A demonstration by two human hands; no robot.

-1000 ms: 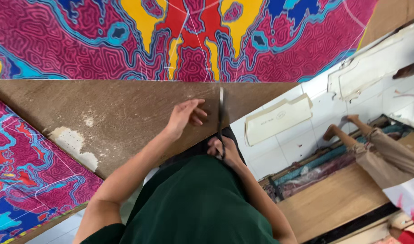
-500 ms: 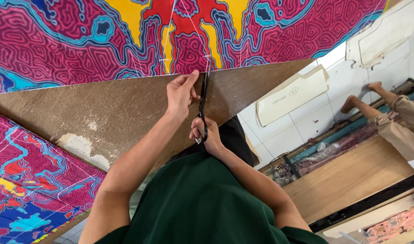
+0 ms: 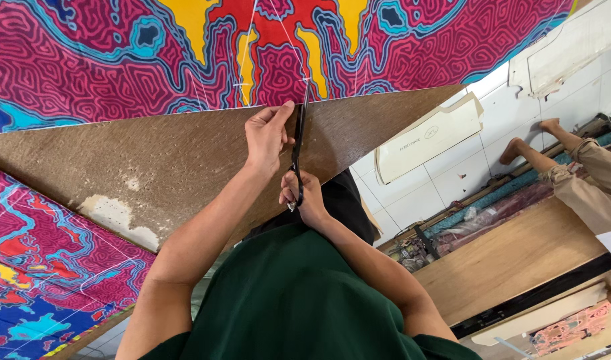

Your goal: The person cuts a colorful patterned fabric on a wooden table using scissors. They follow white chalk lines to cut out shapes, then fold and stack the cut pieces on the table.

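The right hand (image 3: pixel 305 197) has its fingers clamped through the handles of black scissors (image 3: pixel 297 150), whose blades reach the edge of the patterned fabric (image 3: pixel 185 67) on the brown tabletop (image 3: pixel 152 160). The left hand (image 3: pixel 265 133), fingers together, presses flat beside the blades. The fabric looks thin, soft and light, best pinned near the scissors.

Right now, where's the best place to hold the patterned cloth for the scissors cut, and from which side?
Hold the cloth at its straight cut edge, just beside the blades, coming from the side of the left hand, which already pinches there. The scissors point straight up into that edge along a chalk line, with the right hand in the loops, so a grip next to the blades probably keeps the cloth taut.
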